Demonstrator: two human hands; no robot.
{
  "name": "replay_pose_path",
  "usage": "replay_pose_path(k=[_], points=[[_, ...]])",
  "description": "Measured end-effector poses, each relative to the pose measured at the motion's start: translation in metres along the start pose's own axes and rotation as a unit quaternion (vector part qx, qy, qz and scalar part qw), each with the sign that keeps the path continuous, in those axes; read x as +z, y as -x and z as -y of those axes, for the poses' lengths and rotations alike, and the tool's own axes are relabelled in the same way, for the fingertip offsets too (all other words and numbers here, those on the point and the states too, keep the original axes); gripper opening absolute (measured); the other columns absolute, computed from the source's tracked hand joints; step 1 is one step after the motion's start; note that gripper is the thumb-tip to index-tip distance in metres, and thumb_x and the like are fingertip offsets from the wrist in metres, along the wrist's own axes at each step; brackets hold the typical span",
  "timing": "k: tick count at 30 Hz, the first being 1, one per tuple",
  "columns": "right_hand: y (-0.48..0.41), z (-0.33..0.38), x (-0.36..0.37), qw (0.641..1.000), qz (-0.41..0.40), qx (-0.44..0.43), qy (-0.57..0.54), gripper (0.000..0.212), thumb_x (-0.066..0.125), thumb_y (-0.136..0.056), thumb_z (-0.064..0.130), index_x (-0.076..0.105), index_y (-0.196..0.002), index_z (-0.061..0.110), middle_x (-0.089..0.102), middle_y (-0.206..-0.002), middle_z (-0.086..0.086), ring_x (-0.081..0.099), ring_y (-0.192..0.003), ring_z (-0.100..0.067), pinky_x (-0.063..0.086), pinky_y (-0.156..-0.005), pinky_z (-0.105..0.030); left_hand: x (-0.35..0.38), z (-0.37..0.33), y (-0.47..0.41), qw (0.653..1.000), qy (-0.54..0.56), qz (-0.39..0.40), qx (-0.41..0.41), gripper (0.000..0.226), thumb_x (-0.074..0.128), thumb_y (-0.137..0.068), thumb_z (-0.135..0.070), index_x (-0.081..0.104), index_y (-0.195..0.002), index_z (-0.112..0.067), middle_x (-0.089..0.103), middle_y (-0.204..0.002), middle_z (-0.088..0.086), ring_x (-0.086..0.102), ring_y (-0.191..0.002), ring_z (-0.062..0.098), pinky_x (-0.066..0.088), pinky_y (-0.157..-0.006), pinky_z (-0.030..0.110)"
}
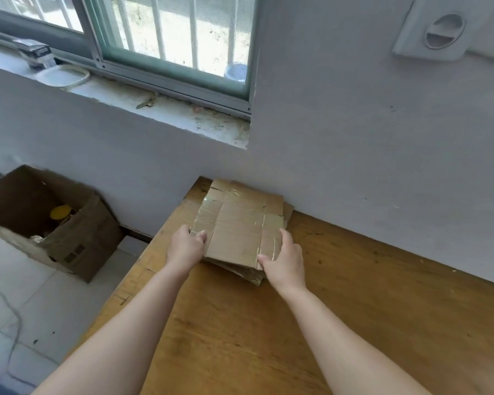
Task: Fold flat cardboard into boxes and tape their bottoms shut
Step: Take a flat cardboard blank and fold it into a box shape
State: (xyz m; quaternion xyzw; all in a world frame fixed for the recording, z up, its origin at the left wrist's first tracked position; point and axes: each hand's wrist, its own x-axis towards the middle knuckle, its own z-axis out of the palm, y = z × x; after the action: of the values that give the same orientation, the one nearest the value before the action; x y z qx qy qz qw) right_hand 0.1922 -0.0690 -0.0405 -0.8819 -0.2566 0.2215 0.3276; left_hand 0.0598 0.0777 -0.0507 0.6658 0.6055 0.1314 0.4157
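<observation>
1. a wooden table (382, 309) stands against a pale wall (354, 138); its far left corner sits just below and to the right of a window sill (166, 109).
2. a stack (247, 276) of flattened cardboard lies at that far left corner of the table, its far edge close to the wall.
3. the top flat cardboard sheet (237, 238) rests on the stack, turned a little askew to the pieces under it, so lower edges show at the near side and at the far right.
4. shiny strips of old tape cross the sheet near its right side and on the pieces behind it.
5. the left hand (186, 246) holds the sheet's left edge: the thumb lies on top and the fingers curl around the edge, their tips hidden.
6. the right hand (283, 260) holds the sheet's near right corner: the thumb presses on top and the fingers run along the right edge.
7. both forearms reach over the near part of the table towards the stack.
8. left of the table, on the tiled floor (26, 295), stands an open cardboard box (77, 238) against the wall; something with a yellow lid (61, 212) shows inside it.
9. above, a barred window (169, 38) fills the upper left, and a white fitting (439, 32) hangs on the wall at the upper right.
</observation>
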Motion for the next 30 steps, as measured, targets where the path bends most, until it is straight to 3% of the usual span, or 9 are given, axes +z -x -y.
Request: replay_pose_path(k=[4, 7, 10, 16, 19, 22, 25, 30], points=[[0.016, 0.000, -0.015, 0.998, -0.032, -0.014, -0.057, 0.085, 0.075, -0.082, 0.018, 0.025, -0.149, 0.029, 0.045, -0.136, -0.003, 0.046, -0.123, -0.019, 0.034, -0.098, -0.027, 0.003, -0.005, 0.022, 0.993, 0.109, -0.007, 0.034, 0.016, 0.051, -0.098, -0.026, 0.050, -0.108, -0.014, 0.056, -0.099, -0.001, 0.056, -0.089, 0.017, 0.048, -0.067, 0.032], [0.033, -0.008, -0.032, 0.995, -0.036, -0.024, -0.089, 0.083, 0.073, -0.084, 0.016, 0.024, -0.150, 0.029, 0.046, -0.144, 0.003, 0.044, -0.131, -0.019, 0.038, -0.109, -0.037, 0.003, -0.009, 0.046, 0.983, 0.168, -0.015, 0.074, 0.006, 0.052, -0.098, -0.023, 0.049, -0.101, -0.020, 0.056, -0.093, -0.010, 0.054, -0.083, 0.005, 0.043, -0.062, 0.024], [0.054, -0.021, -0.051, 0.994, -0.043, -0.025, -0.097, 0.083, 0.072, -0.085, 0.017, 0.023, -0.150, 0.030, 0.043, -0.147, 0.003, 0.043, -0.133, -0.019, 0.039, -0.109, -0.042, 0.008, -0.015, 0.073, 0.975, 0.206, 0.000, 0.086, 0.005, 0.054, -0.097, -0.023, 0.051, -0.094, -0.024, 0.060, -0.094, -0.008, 0.059, -0.086, 0.008, 0.046, -0.065, 0.027], [0.100, -0.066, -0.095, 0.993, -0.074, -0.013, -0.096, 0.084, 0.072, -0.086, 0.020, 0.021, -0.152, 0.028, 0.041, -0.150, 0.002, 0.039, -0.137, -0.020, 0.037, -0.111, -0.040, 0.036, -0.028, 0.138, 0.971, 0.205, 0.020, 0.125, 0.012, 0.056, -0.095, -0.022, 0.049, -0.087, -0.027, 0.060, -0.088, -0.010, 0.057, -0.080, 0.006, 0.039, -0.059, 0.019], [0.126, -0.098, -0.126, 0.992, -0.090, -0.002, -0.094, 0.084, 0.073, -0.086, 0.019, 0.022, -0.152, 0.026, 0.043, -0.149, 0.001, 0.039, -0.136, -0.019, 0.036, -0.111, -0.036, 0.060, -0.035, 0.178, 0.968, 0.211, 0.046, 0.126, 0.004, 0.056, -0.095, -0.022, 0.052, -0.094, -0.021, 0.064, -0.092, -0.006, 0.061, -0.083, 0.011, 0.045, -0.065, 0.026], [0.152, -0.135, -0.163, 0.991, -0.106, 0.008, -0.085, 0.083, 0.073, -0.085, 0.021, 0.023, -0.151, 0.026, 0.048, -0.144, 0.001, 0.044, -0.133, -0.019, 0.040, -0.104, -0.031, 0.088, -0.045, 0.226, 0.968, 0.208, 0.055, 0.131, 0.009, 0.056, -0.095, -0.023, 0.051, -0.088, -0.025, 0.065, -0.089, -0.004, 0.061, -0.081, 0.012, 0.045, -0.063, 0.029], [0.180, -0.177, -0.203, 0.990, -0.117, 0.022, -0.075, 0.083, 0.073, -0.086, 0.023, 0.022, -0.151, 0.029, 0.051, -0.140, 0.002, 0.049, -0.128, -0.019, 0.047, -0.099, -0.034, 0.121, -0.056, 0.279, 0.970, 0.186, 0.054, 0.145, 0.012, 0.055, -0.096, -0.025, 0.049, -0.085, -0.028, 0.061, -0.087, -0.006, 0.058, -0.078, 0.009, 0.039, -0.055, 0.024], [0.224, -0.251, -0.274, 0.990, -0.118, 0.044, -0.057, 0.082, 0.070, -0.088, 0.025, 0.020, -0.152, 0.029, 0.048, -0.143, 0.004, 0.050, -0.126, -0.020, 0.049, -0.099, -0.039, 0.183, -0.074, 0.371, 0.968, 0.192, 0.076, 0.144, 0.009, 0.052, -0.097, -0.027, 0.048, -0.089, -0.028, 0.057, -0.091, -0.008, 0.056, -0.079, 0.009, 0.039, -0.054, 0.025]])
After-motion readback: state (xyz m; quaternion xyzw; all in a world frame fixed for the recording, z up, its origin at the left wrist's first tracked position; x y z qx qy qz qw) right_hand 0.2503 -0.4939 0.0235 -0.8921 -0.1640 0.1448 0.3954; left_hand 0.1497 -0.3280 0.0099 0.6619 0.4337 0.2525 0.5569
